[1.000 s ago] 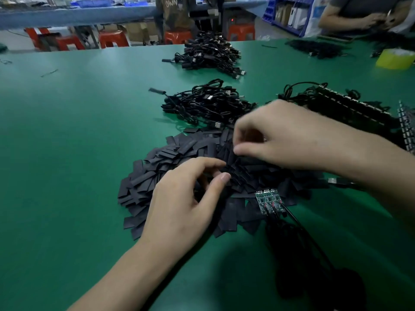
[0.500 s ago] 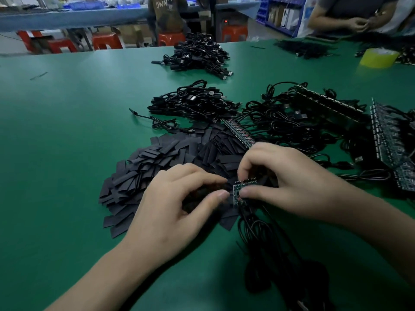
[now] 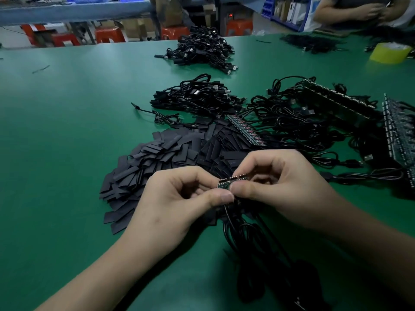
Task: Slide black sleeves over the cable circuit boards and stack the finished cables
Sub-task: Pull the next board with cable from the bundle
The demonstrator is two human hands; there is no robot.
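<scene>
A small green circuit board point(image 3: 226, 182) with a black cable point(image 3: 242, 239) hanging below it is held just above the table. My left hand point(image 3: 179, 198) pinches its left edge between thumb and forefinger. My right hand point(image 3: 276, 182) pinches its right side. Whether a sleeve sits between my fingers is hidden. Behind my hands lies a wide pile of flat black sleeves point(image 3: 166, 158). A strip of joined boards point(image 3: 246, 131) rests at the pile's far right edge.
Bundles of black cables lie at centre point(image 3: 195, 95) and farther back point(image 3: 204, 50). Tangled cables with board panels point(image 3: 336, 104) fill the right side. A yellow tape roll point(image 3: 389, 53) stands far right. Another person's arms point(image 3: 359, 10) work at the far corner. Red stools stand beyond the table.
My right hand came back from the sleeve pile to the board near me. Both hands now pinch the board and have lifted it slightly off the table.
</scene>
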